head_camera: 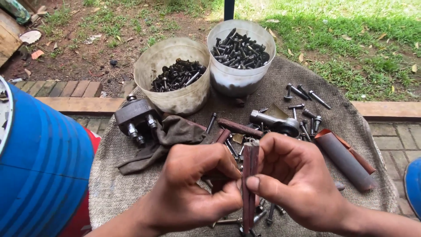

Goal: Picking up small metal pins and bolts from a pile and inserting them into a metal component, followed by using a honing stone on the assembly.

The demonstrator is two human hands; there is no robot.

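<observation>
Holding the folded strip of reddish sandpaper (250,184) upright between both hands, we judge the step goes best with the fold kept tight and the pressure even along its length, so whatever is wrapped inside turns against the grit rather than slipping; we cannot see what, if anything, sits inside the fold. Our left hand (193,186) is curled nearly closed, thumb and fingers pinching the strip's lower left side. Our right hand (296,177) is likewise narrow, thumb pressed flat across the strip's front, fingers wrapped behind. The strip stands just above the cloth-covered desk (109,188), near loose bolts (302,94), a dark rag (169,138) and a rolled sandpaper sheet (344,158). Two white buckets of bolts (173,94) stand farther back.
</observation>
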